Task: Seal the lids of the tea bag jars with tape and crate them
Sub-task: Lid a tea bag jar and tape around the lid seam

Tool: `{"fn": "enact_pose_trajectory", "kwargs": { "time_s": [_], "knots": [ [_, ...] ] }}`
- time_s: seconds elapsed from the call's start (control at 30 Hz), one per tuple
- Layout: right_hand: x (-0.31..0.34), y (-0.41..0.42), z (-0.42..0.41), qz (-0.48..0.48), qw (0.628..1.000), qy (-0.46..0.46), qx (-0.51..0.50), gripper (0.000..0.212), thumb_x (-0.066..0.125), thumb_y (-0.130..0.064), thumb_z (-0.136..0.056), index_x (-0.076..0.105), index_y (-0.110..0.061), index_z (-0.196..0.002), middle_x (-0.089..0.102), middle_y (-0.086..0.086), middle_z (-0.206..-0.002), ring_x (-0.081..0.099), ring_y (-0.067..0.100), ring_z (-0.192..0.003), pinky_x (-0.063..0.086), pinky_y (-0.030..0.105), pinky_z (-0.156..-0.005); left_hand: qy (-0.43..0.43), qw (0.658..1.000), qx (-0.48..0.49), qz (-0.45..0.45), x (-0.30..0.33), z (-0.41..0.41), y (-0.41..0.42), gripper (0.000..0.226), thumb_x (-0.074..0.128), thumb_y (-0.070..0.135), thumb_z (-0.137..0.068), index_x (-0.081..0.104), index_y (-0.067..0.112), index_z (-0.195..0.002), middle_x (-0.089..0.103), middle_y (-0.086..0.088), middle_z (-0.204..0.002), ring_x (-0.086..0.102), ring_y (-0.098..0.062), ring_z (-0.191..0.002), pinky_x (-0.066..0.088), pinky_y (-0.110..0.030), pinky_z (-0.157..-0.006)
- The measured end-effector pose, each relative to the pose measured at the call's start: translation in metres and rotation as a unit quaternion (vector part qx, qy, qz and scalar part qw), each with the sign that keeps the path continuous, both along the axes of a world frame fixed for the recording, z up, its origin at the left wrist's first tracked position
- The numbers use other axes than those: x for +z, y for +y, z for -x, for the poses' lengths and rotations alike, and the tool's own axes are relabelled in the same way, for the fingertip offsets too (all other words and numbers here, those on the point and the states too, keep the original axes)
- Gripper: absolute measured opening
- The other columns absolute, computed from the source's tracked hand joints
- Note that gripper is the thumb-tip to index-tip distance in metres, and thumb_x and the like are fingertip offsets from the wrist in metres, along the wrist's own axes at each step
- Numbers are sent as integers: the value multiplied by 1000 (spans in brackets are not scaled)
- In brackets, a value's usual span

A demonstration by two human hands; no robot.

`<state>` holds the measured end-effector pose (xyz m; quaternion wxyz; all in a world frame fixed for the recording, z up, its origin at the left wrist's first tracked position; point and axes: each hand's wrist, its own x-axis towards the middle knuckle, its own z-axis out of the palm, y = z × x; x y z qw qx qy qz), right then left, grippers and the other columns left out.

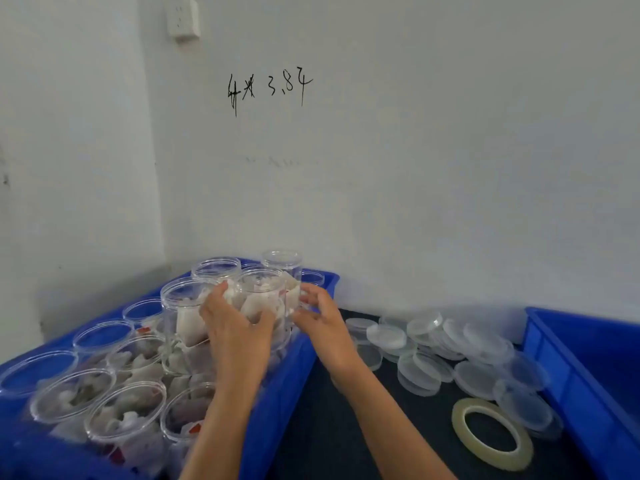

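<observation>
My left hand [239, 327] covers the near side of the jar [263, 296] I hold, so its lower body is hidden. Whether my right hand [323, 320] touches that jar cannot be told; motion blur smears the fingers. The left crate [277, 393] runs off the frame's left and bottom edges. The right crate [568, 368] is cut by the right edge. The lids [433, 348] overlap, hiding those beneath.

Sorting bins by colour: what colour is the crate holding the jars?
Blue: the crate on the left holding the jars, in the head view.
</observation>
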<state>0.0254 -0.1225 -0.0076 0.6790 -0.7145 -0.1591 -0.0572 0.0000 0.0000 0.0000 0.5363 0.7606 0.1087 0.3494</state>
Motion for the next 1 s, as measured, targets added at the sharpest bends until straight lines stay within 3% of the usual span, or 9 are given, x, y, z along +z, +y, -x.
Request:
{"fn": "enact_pose_trajectory", "kwargs": {
  "time_s": [0.1,0.23,0.3,0.47,0.63,0.7,0.8,0.9,1.0],
  "knots": [
    [1,15,-10,5,999,36,35,53,58,-16,-91,39,-38,-135,51,-18,-118,53,-10,-99,45,7,-67,29,999,-31,20,-7,-10,-2,80,70,16,-86,20,12,-149,26,-13,-151,43,-32,-129,45,-42,-99],
    [-6,28,-22,6,997,71,40,49,54,-12,-93,38,-33,-134,53,-9,-126,55,0,-105,47,9,-70,45,998,-44,11,-19,-28,-3,72,67,17,-89,25,9,-146,35,-15,-145,50,-32,-121,45,-35,-84],
    [-8,31,-26,8,996,87,33,55,52,-10,-94,34,-27,-143,49,-2,-136,52,9,-113,45,13,-72,58,997,-44,34,-21,-33,-3,67,66,16,-89,27,9,-143,41,-18,-139,54,-33,-116,50,-40,-86],
    [-15,38,-34,9,995,102,20,62,51,-8,-94,26,-27,-148,43,4,-144,50,9,-109,46,9,-64,93,992,-60,63,-26,-41,-7,81,63,11,-89,11,15,-151,47,-21,-136,57,-33,-111,51,-51,-92],
    [-19,37,-35,-12,997,77,2,73,54,-1,-91,23,-26,-151,44,6,-146,52,18,-123,50,20,-90,103,991,-79,44,-29,-40,-12,84,62,9,-88,8,22,-151,48,-22,-133,57,-35,-111,50,-54,-92],
    [-18,32,-30,-21,998,62,-6,73,55,2,-89,27,-25,-150,48,4,-142,54,15,-121,50,21,-92,103,989,-100,38,-28,-38,-15,79,60,9,-88,11,24,-148,49,-23,-131,58,-36,-110,50,-54,-92],
    [-10,21,-19,-49,998,14,-38,65,57,7,-84,43,-30,-135,55,-1,-128,58,-1,-103,50,11,-75,87,990,-114,-6,-23,-34,-24,81,59,12,-90,9,24,-151,37,-22,-137,54,-35,-112,49,-49,-93],
    [-3,4,-3,-84,992,-17,-93,66,62,3,-84,38,-23,-140,48,5,-136,54,10,-115,52,24,-88,46,991,-118,-47,-17,-25,-43,82,60,14,-90,9,28,-153,24,-18,-140,51,-28,-105,50,-43,-89],
    [-5,-23,17,-98,981,-64,-157,68,69,0,-82,36,-21,-137,44,6,-136,49,18,-124,47,41,-102,-5,986,-152,-63,-21,-18,-73,83,63,21,-90,9,35,-151,26,-15,-136,53,-22,-97,49,-29,-77]
  ]
}}
